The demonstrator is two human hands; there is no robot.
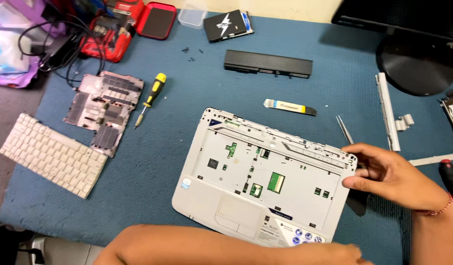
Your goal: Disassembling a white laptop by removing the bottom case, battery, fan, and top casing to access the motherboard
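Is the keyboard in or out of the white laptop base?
Out. The white laptop base shows a bare tray with exposed green circuit parts, and the detached white keyboard lies apart on the blue mat, far left.

Both forearms are bare, sleeveless in view; a thin red beaded bracelet (435, 210) circles the right wrist

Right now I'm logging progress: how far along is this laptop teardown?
Done: keyboard, battery and bottom cover lie removed on the blue mat. In hand: the right hand grips the laptop base at its corner, the left hand at its front edge. Left: the palm-rest shell is still on.
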